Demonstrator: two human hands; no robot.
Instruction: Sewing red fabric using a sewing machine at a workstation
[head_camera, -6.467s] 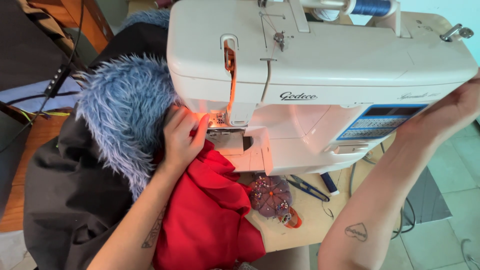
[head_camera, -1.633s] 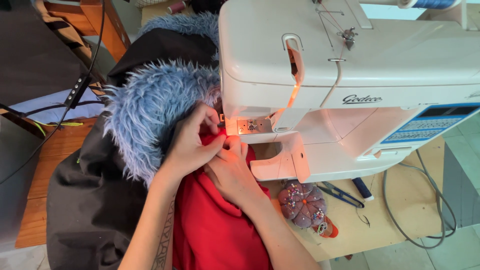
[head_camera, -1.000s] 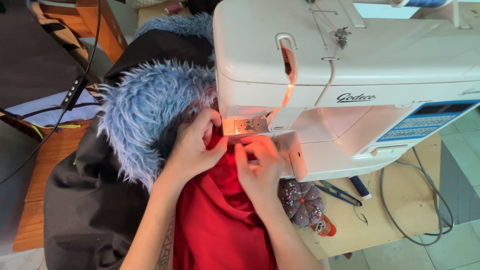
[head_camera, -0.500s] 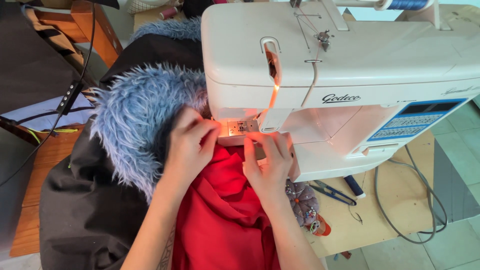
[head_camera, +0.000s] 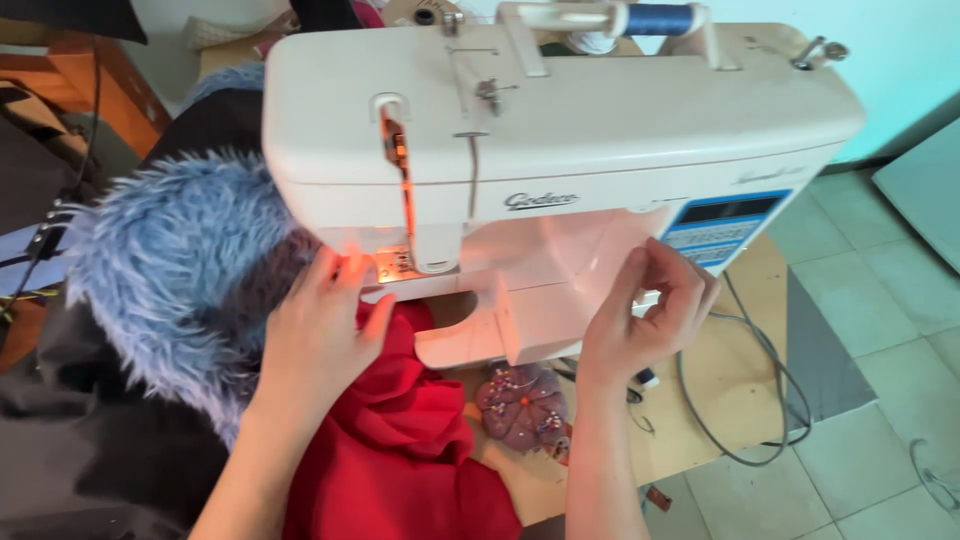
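Note:
A white sewing machine (head_camera: 560, 130) stands on a wooden table, its lamp lit over the needle area. Red fabric (head_camera: 400, 440) runs from the needle down toward me. My left hand (head_camera: 320, 335) lies flat on the red fabric just left of the needle, fingers spread and pressing it down. My right hand (head_camera: 645, 315) hovers in front of the machine's lower right body, fingers curled, thumb and forefinger near each other; I see nothing in it. Blue shaggy fur (head_camera: 180, 270) on dark cloth (head_camera: 90, 450) lies left of the machine.
A purple pincushion (head_camera: 520, 405) studded with pins sits on the table (head_camera: 720, 370) under the machine's arm. A grey cable (head_camera: 745, 400) loops over the table's right side. A blue thread spool (head_camera: 660, 18) tops the machine. Tiled floor lies right.
My right hand has left the needle area and moved right, to the front of the machine's body. My left hand stays on the red fabric. The view has shifted closer.

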